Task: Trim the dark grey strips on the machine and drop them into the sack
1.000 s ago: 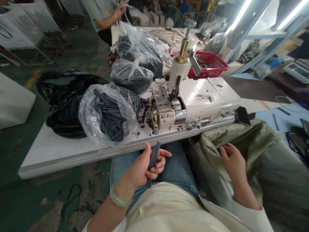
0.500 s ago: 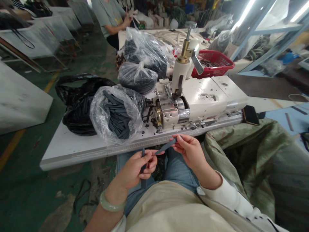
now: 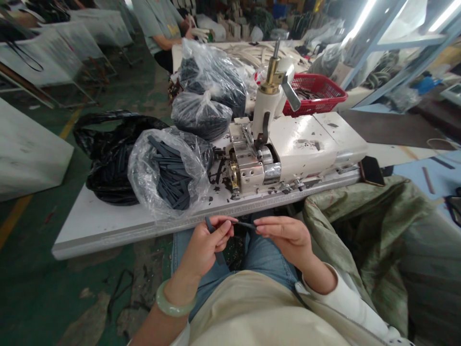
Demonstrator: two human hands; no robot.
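On my feed the left hand [image 3: 205, 247] is clenched around a dark grey strip [image 3: 218, 258], its fingers covering the middle so that only the two ends show, one above the fingers and one below the palm. The right hand [image 3: 284, 239] grasps a thin second strip [image 3: 246, 225] between thumb and fingertips. That strip runs across the gap toward the left hand, seen almost edge-on, and I cannot tell whether its far end touches the left fingers or how much of it the right fingers hide. Both hands sit above the person's jeans [image 3: 266, 264], just off the edge of a white table [image 3: 104, 230]. On the table, a clear plastic bag [image 3: 162, 180] of dark strips lies beside a cream industrial sewing machine [image 3: 306, 142]. To the right, a green woven sack [image 3: 360, 226] sags open, its inside too shadowed for me to make out.
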